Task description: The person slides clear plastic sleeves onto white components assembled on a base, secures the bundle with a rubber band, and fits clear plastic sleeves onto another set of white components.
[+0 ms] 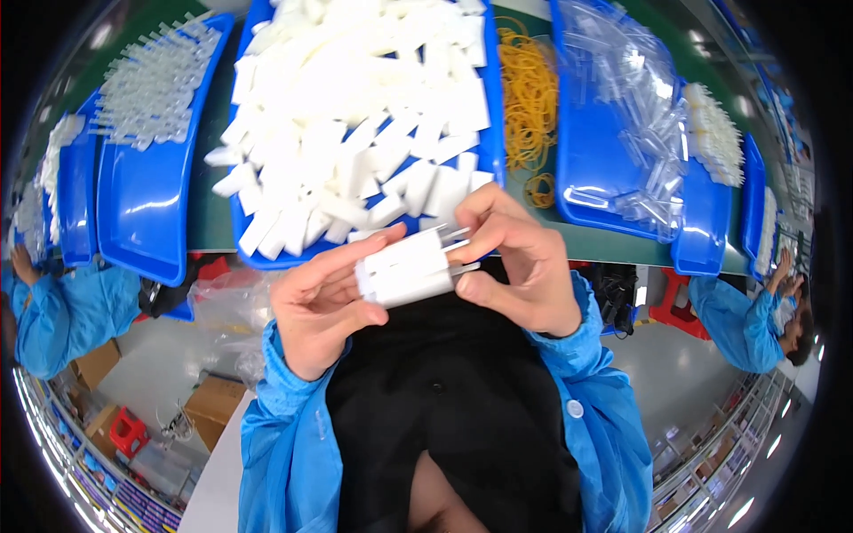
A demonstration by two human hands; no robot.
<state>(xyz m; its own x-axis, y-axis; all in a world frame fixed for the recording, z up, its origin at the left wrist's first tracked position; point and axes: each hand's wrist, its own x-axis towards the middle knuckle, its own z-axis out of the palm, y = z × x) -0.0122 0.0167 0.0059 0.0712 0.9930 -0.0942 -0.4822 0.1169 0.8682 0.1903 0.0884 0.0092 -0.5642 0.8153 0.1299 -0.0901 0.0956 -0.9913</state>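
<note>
A white power adapter (404, 268) with metal prongs is held tilted in front of my chest. My left hand (315, 306) grips its body, thumb below and fingers above. At the prong end, my right hand (524, 266) has its thumb and bent index finger closed against the prongs; whether a small clear part sits between them, I cannot make out. Just beyond my hands, a large blue tray (494, 133) carries a heap of white adapter-like blocks (346, 98), overexposed at the top.
Tangled yellow bands (529, 98) lie right of the big tray. Farther right, a blue tray (591, 169) holds clear plastic sleeves (640, 107). A left blue tray (142, 204) holds small clear pieces (160, 84). People in blue sleeves sit at left (80, 311) and right (737, 320).
</note>
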